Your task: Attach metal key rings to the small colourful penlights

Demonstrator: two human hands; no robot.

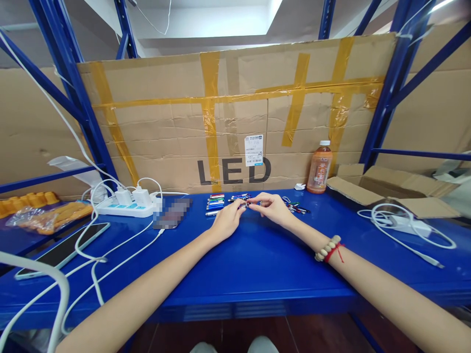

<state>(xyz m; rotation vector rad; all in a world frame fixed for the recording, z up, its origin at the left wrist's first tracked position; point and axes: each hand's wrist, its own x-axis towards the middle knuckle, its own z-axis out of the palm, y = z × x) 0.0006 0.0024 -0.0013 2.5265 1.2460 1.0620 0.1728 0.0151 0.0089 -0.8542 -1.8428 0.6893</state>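
Observation:
My left hand [227,217] and my right hand [271,208] meet over the blue shelf top, fingertips pinched together. Between them is a small dark, shiny piece [247,205], mostly covered by the fingers, so its kind is unclear. Left of my left hand, several pens [215,204] lie side by side in a stack-like row. More slim pens [240,197] lie just behind my fingers. On the far side of my right hand sits a loose pile of pens or pen parts [297,207], partly hidden by that hand.
A white power strip [127,208] with chargers and cables stands left, near a phone [62,250] and a second, blurred phone [176,213]. An orange drink bottle [319,167], an open cardboard box [390,189] and a white charger cable [412,226] are right. Taped cardboard [165,137] closes the back.

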